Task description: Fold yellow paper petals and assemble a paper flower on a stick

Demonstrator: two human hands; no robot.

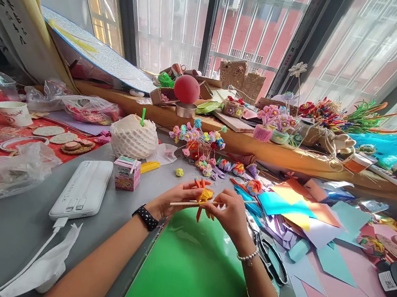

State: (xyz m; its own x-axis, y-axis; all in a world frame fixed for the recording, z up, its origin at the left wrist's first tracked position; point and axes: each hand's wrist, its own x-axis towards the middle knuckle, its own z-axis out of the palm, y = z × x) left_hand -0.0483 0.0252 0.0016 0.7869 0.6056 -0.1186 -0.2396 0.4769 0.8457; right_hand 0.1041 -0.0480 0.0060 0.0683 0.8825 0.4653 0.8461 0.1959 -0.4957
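Note:
Above the far edge of a green mat [193,269], my left hand [177,196] grips an orange and yellow folded-paper flower [206,195] with fingers closed around its side. My right hand [228,209] pinches a thin wooden stick [189,204] that runs sideways across the flower's front. The stick's left end sticks out below my left fingers, and its right end passes behind my right hand. Orange paper points show above and below the flower. Exactly where the stick touches the paper is hidden by my fingers. Scissors [271,262] lie beside my right forearm.
Left of my hands are a white power bank [83,190] with a cable, a small pink box [127,173] and a coconut with a straw [135,136]. Crocheted flowers [197,141] stand behind. Coloured paper sheets [343,284] spread across the right.

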